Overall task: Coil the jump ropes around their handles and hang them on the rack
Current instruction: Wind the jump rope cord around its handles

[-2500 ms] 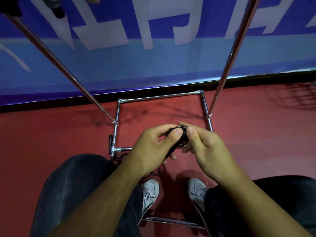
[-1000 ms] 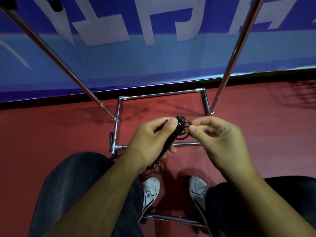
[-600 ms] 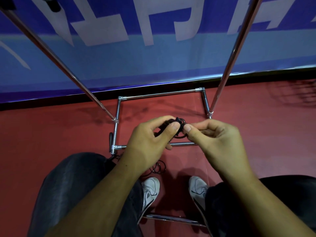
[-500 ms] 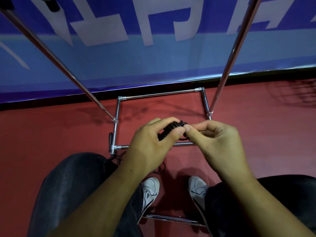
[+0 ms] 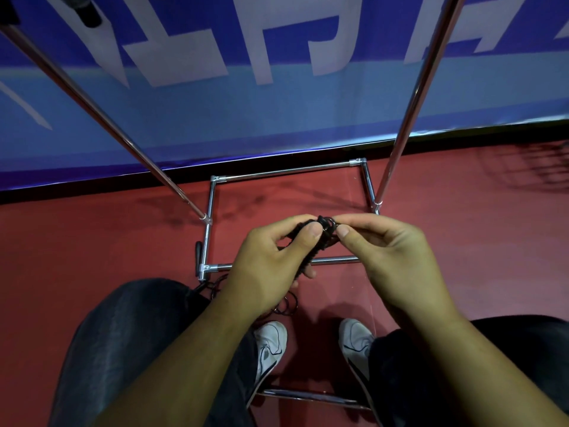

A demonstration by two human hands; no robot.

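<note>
Left hand (image 5: 271,266) grips coiled jump rope handle (image 5: 311,251); right hand (image 5: 391,260) fingers (image 5: 343,231) pinch rope end, above rack base (image 5: 289,172).

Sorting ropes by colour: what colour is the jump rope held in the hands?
Black; the jump rope shows best in the head view.

Rope (image 5: 320,245) between hands (image 5: 271,263) (image 5: 391,260), above rack (image 5: 286,172)

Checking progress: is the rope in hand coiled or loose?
Coiled: rope forms a tight bundle in the left hand; right hand pinches its end.
</note>
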